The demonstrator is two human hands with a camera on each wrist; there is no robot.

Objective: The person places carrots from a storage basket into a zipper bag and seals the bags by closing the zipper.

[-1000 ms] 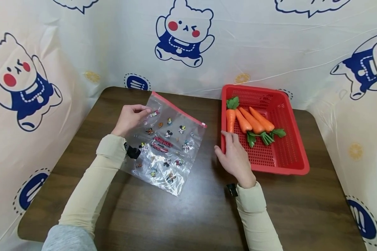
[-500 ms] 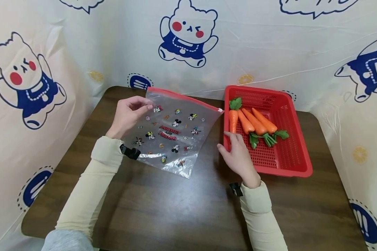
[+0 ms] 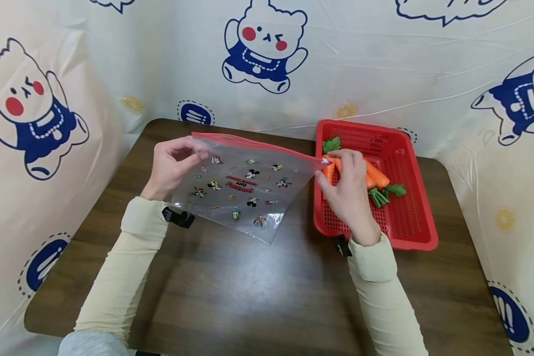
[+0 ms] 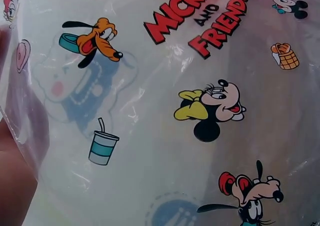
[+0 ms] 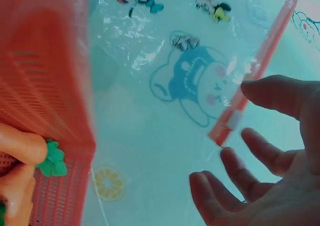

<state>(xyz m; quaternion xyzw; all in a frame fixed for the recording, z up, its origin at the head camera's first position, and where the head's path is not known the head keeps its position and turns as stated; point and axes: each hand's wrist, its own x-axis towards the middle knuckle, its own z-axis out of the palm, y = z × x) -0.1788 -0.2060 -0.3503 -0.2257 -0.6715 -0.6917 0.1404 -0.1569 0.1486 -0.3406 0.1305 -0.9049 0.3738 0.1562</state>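
A clear zip bag (image 3: 244, 190) with cartoon prints and a red zip strip (image 3: 262, 145) hangs tilted above the table. My left hand (image 3: 171, 165) pinches its upper left side between thumb and fingers; in the left wrist view the printed film (image 4: 150, 95) covers nearly everything. My right hand (image 3: 349, 193) is at the strip's right end, over the basket's left rim. In the right wrist view, the right hand's thumb and fingers (image 5: 240, 171) stand spread around the white slider (image 5: 234, 121), with no firm pinch visible.
A red perforated basket (image 3: 420, 207) stands at the right of the brown table (image 3: 249, 296). Several orange carrots (image 3: 376, 175) with green tops lie inside, partly behind the right hand. A white printed cloth (image 3: 360, 59) surrounds the table.
The bag has been lifted and its zip end moved right, toward the basket. My right hand has left the basket's left rim and moved up to the strip's end. The left hand keeps its pinch.
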